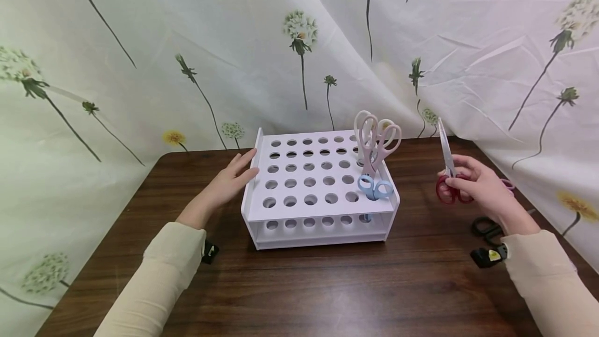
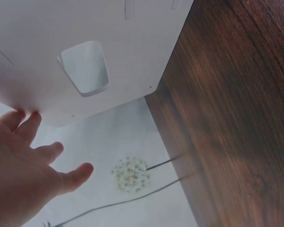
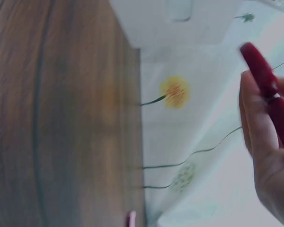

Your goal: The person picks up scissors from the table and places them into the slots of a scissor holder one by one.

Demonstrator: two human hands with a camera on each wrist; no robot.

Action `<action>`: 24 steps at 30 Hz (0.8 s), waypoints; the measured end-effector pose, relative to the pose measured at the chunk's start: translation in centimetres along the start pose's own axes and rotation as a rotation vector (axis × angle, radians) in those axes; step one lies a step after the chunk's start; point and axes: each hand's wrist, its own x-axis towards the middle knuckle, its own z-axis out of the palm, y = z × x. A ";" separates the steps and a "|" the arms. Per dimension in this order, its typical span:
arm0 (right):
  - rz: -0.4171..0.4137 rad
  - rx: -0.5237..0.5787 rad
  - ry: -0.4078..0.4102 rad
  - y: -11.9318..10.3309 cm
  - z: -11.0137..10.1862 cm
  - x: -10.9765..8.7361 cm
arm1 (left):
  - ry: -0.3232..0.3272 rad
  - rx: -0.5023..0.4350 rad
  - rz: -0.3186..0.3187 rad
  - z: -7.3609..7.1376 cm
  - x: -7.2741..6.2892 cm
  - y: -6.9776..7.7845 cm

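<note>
A white rack (image 1: 309,212) with rows of round holes stands mid-table. My left hand (image 1: 228,181) has its fingertips on the rack's left side panel, fingers spread and fairly straight. In the left wrist view two fingertips (image 2: 34,116) meet the panel's edge. Right of the rack, my right hand (image 1: 482,187) grips red-handled scissors (image 1: 448,157) by the handles, blades pointing up. The red handles (image 3: 258,68) show between fingers and thumb in the right wrist view. Light-blue scissors (image 1: 373,189), pale pink scissors (image 1: 368,166) and white-handled scissors (image 1: 357,128) stand handles-up in the rack's right-hand holes.
Black-handled scissors (image 1: 486,229) lie on the dark wooden table (image 1: 323,285) beneath my right forearm. A pink handle (image 1: 508,185) shows behind the right wrist. A flower-print cloth (image 1: 252,56) hangs along the table's back and sides.
</note>
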 end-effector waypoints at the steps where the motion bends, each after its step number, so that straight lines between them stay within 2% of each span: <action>1: -0.014 0.039 0.009 -0.3 0.1 0.0 | -0.001 0.000 -0.002 0.0 0.0 0.0; 3: -0.047 0.113 0.026 -1.1 0.5 0.1 | -0.003 -0.004 -0.004 0.0 0.0 0.0; 9: -0.135 0.225 0.109 -3.9 1.8 0.1 | -0.003 -0.006 -0.004 0.0 -0.1 0.0; 13: -0.191 0.339 0.069 -5.3 2.7 0.2 | -0.001 -0.006 -0.002 -0.1 -0.1 0.1; 20: -0.165 0.315 0.025 -7.1 4.2 0.1 | -0.005 -0.017 -0.006 -0.1 -0.1 0.1; 24: -0.187 0.358 0.009 -7.6 4.7 0.4 | -0.004 -0.007 0.000 0.0 -0.1 0.0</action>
